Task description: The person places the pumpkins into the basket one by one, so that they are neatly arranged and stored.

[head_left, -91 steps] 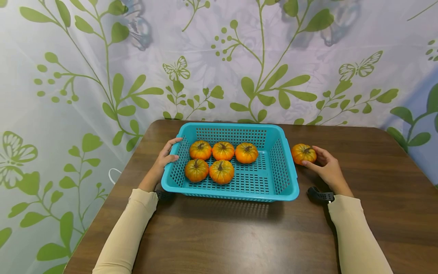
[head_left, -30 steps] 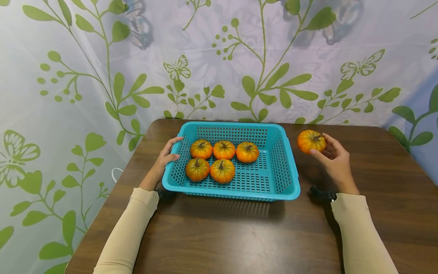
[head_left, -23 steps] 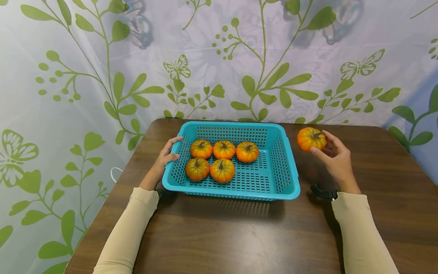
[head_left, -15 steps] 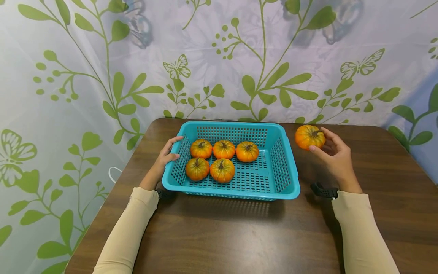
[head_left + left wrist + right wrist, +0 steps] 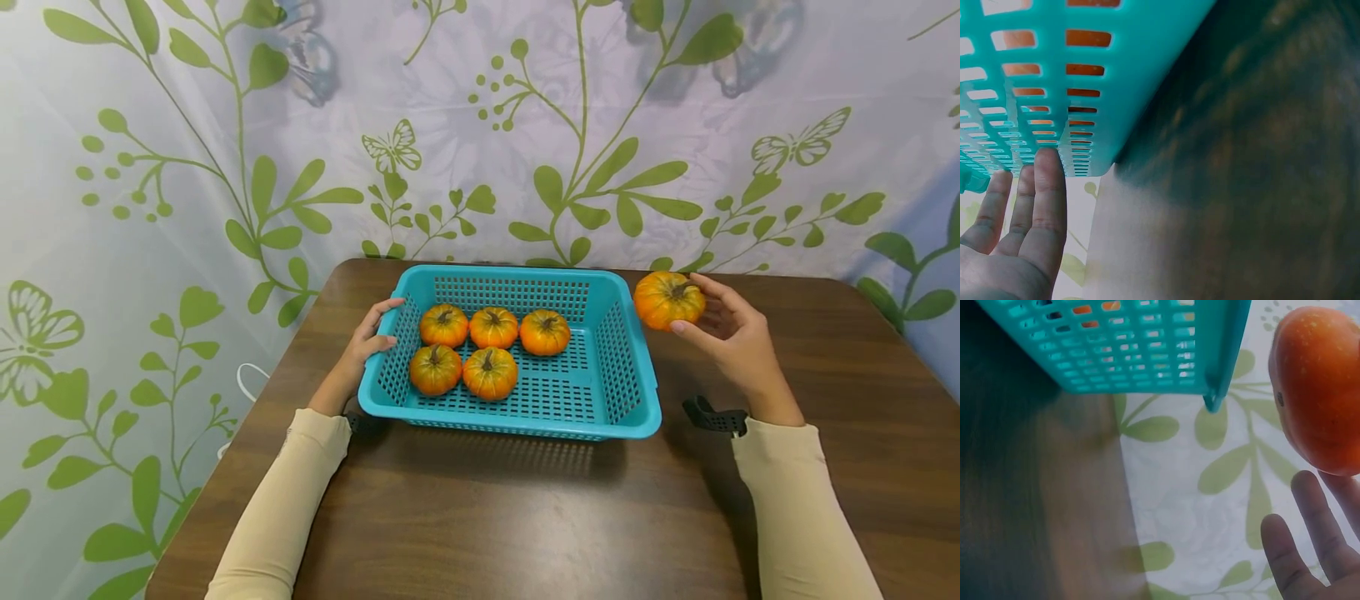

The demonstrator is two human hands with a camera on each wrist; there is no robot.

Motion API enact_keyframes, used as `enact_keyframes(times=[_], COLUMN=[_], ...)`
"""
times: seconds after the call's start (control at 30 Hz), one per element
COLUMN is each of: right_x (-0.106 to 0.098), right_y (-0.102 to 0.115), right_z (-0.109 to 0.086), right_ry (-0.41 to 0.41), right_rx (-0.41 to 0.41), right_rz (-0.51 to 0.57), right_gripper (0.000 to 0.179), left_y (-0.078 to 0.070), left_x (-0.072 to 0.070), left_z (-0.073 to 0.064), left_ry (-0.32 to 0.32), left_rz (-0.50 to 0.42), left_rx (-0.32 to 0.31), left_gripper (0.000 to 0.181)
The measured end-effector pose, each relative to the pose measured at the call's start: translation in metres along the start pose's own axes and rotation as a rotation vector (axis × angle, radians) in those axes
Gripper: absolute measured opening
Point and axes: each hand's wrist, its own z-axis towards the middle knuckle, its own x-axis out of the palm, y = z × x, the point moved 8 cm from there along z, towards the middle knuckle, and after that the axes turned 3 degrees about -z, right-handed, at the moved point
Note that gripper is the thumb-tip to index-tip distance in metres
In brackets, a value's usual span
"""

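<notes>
A small orange-green pumpkin [image 5: 669,301] is held in my right hand [image 5: 738,337], lifted off the table just beyond the basket's right rim. In the right wrist view, the pumpkin's smooth orange underside [image 5: 1319,394] shows, with two straighter fingers [image 5: 1322,525] below it. My left hand [image 5: 363,350] grips the left rim of the turquoise plastic basket [image 5: 517,429], thumb and index finger over the edge. Its other fingers [image 5: 1047,200] lie against the perforated outer wall in the left wrist view. Inside the basket sit several pumpkins [image 5: 490,373] in two rows, towards the left.
The basket stands on a brown wooden table [image 5: 525,517], near its back edge. Behind hangs a pale curtain [image 5: 480,108] with green leaves and butterflies. A white cable [image 5: 247,379] hangs beside the table's left edge. Black straps [image 5: 712,415] circle the wrists.
My right hand has picked the pumpkin up from the table right of the basket. Lately it has moved slightly left, closer to the basket rim. My left hand stays on the basket.
</notes>
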Motion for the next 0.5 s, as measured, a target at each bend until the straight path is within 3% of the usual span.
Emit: enact_keyframes(times=[0.5], right_x=[0.029], right_y=[0.023], right_z=[-0.002], right_ry=[0.212], right_rx=[-0.085], right_rz=[-0.025], right_gripper=[0.075], left_y=[0.001], left_x=[0.000], left_z=[0.001], left_ry=[0.003], left_rz=[0.004], left_rx=[0.017], left_gripper=[0.070])
